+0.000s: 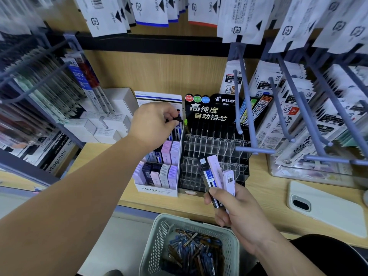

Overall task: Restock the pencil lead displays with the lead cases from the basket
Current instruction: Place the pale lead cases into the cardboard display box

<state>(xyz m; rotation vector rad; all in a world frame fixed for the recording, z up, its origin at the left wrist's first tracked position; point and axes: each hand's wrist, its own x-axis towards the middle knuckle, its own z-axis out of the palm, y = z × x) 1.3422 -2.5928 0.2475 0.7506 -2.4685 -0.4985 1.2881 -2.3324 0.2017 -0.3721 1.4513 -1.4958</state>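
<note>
Pegs [247, 108] jut across the acrylic rack [215, 148]; a phone [326, 212] lies nearby.

A pale, matt wood-grain shelf [264, 186] carries a clear, glossy acrylic tiered display rack [215, 144] and a white printed cardboard display box [159, 191] — in front, smooth, shiny plastic lead cases [214, 171] in lilac, black and blue. Below, a pale green perforated plastic basket [157, 242]; overhead, lavender-coated pegboard hooks [247, 108] with a satin finish.
</note>
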